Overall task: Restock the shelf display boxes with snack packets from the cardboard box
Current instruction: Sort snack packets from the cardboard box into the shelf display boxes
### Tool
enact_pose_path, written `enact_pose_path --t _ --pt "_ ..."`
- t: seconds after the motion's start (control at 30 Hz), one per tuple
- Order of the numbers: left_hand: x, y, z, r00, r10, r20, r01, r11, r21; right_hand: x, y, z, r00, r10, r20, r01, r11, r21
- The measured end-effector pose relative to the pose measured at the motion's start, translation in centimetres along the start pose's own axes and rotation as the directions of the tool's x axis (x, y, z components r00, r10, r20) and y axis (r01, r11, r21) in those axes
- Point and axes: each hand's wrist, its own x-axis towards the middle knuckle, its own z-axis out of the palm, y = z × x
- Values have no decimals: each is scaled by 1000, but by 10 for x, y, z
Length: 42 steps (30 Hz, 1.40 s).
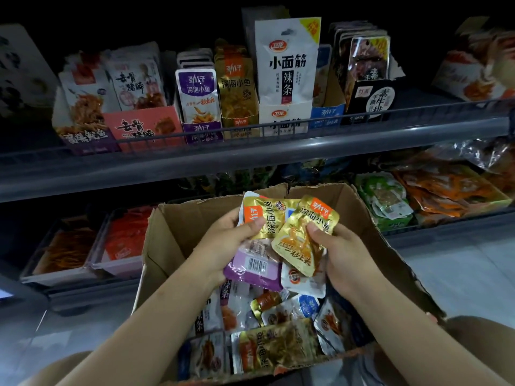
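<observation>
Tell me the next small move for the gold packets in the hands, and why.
Probably lift the right hand and slot its gold packet into the gold display box on the upper shelf. Both hands grip matching gold packets over the cardboard box, and that display box shows the same gold design.

A gold snack packet (305, 235) is pinched by the right hand (341, 254) over the cardboard box (164, 240). Just beside it, a stack of packets (260, 240) is gripped by the left hand (223, 243). Above both hands, display boxes (239, 121) are lined along the shelf (250, 151).

lower-shelf packets (237, 178) dark, cardboard box (167, 246) cropped below
</observation>
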Motion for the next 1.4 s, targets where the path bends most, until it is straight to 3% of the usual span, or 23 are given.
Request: enact_pose_path --t 0.07,0.13,0.23,0.33,0.5,0.73,0.93,1.13,1.23,1.33,1.4 --pt "0 2 -4 1000 0 -17 1 998 70 2 -6 -5 991 -128 -27 117 958 -260" --pt "-1 10 -9 1000 -15 11 13 984 178 3 -17 -12 970 -243 28 218 809 -546" --pt "-4 26 -22 987 -102 126 53 937 345 1 -30 -16 941 -266 210 335 637 -695" --pt "-4 31 -29 944 -204 259 49 864 501 2 -34 -18 902 -184 390 417 599 -683" --pt "1 22 -23 923 -251 293 84 872 482 4 -27 -13 862 80 500 342 635 -692" --pt "-3 16 -13 919 -292 265 186 914 360 3 -28 -8 905 55 422 281 669 -689" --pt "-1 18 -19 916 -254 311 133 922 363 4 -38 -15 911 75 405 236 711 -662" --pt "-4 13 -10 991 -99 90 52 904 424 2 -38 -18 892 206 403 92 789 -607" --pt "-5 11 -5 991 -110 73 75 924 374 2 -35 -16 926 126 356 58 884 -464" --pt "-3 7 -3 988 -130 84 95 939 331 8 -24 -12 985 -27 172 69 968 -243" --pt "-4 4 0 987 -132 96 98 949 299 11 -16 -10 990 -135 49 142 970 -196"
